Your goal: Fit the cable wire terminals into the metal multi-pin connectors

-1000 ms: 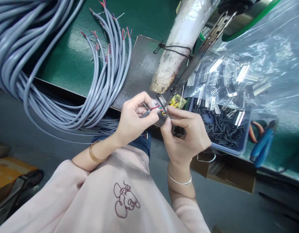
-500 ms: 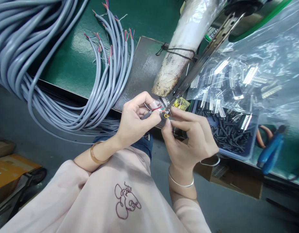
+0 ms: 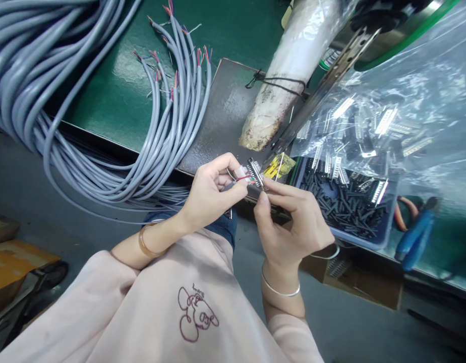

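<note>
My left hand (image 3: 216, 189) pinches the end of a grey cable, its thin coloured wires (image 3: 245, 178) fanned out past the thumb. Between the thumb and fingertips of my right hand (image 3: 293, 214) is the lower end of a metal multi-pin connector (image 3: 254, 171), tilted, with its row of pins facing the wires. Wires and connector meet at the fingertips; whether each wire is joined cannot be made out. Just above the connector points the tip end of a soldering iron (image 3: 306, 116), with a small gap between them. Beside it lies a yellow piece (image 3: 279, 167).
A white wrapped tube (image 3: 284, 75) tied with black wire slants over a dark board (image 3: 223, 111). Grey cables (image 3: 157, 136) with stripped ends lie left. At right are a bin (image 3: 384, 237) of black sleeves, bagged connectors (image 3: 354, 121) and blue-handled cutters (image 3: 416, 237).
The connector has come down and away from the soldering iron's tip, and its pin row now shows more fully. Both hands have shifted slightly lower, keeping their grips.
</note>
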Demonstrator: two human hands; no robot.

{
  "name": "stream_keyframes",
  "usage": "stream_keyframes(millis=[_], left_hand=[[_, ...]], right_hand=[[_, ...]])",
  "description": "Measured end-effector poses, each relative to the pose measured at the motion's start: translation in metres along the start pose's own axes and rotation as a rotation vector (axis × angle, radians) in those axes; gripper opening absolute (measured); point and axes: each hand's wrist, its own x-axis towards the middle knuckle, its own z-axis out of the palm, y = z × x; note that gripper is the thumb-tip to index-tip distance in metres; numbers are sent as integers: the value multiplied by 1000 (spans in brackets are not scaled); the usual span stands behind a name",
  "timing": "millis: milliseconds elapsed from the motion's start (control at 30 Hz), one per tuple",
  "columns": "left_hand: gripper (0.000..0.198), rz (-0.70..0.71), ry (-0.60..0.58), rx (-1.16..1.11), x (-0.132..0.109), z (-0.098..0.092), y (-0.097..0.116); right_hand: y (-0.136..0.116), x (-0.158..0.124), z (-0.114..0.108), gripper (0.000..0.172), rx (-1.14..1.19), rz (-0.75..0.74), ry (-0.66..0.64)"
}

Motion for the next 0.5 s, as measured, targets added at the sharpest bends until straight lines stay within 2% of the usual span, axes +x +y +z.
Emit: stream_keyframes(millis=[167,300,500], left_hand=[[20,-75,-99,-72,-4,-6,-3],[23,-109,-149,-105,-8,-8,-3],[26,-107,-159,-150,-10,-6,-3]], right_hand=[[0,1,-9,8,106,180,-72],[0,7,-18,8,32,105,-89],[-2,10,-19,12,7,-33,-265]])
